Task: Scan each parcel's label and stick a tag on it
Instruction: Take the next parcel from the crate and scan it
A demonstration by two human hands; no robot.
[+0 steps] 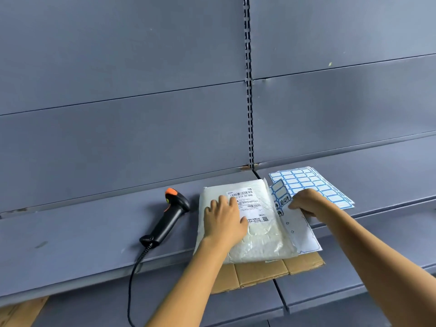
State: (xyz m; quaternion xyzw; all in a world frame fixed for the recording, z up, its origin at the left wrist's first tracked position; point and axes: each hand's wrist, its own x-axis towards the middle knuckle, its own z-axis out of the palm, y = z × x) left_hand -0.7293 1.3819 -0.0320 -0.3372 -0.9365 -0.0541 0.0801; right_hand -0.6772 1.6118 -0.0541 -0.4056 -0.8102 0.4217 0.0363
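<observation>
White padded plastic lies under the left hand [225, 220], which rests flat with straight, spread fingers on the parcel [259, 239], gripping nothing and only pressing it down; the fingertips reach the left edge of the printed label [251, 205], whose barcodes face up. The right hand [306, 201] curls its fingers onto the sticker sheet [304, 234] just beside the parcel's right edge and pinches at it near its top; whether a single tag is between the fingertips cannot be told. This sheet is mostly peeled, with a few blue-bordered tags left at its upper end, some with handwriting. Behind the right hand lies a stack of full sheets [313, 182] of blue-bordered tags, fanned slightly. The parcel sits on a piece of flat cardboard [259, 272] that overhangs the front of the grey metal shelf [70, 232]. Left of the parcel, apart from it, a black scanner [171, 215] with an orange tip lies on its side, its cable hanging over the shelf edge.
</observation>
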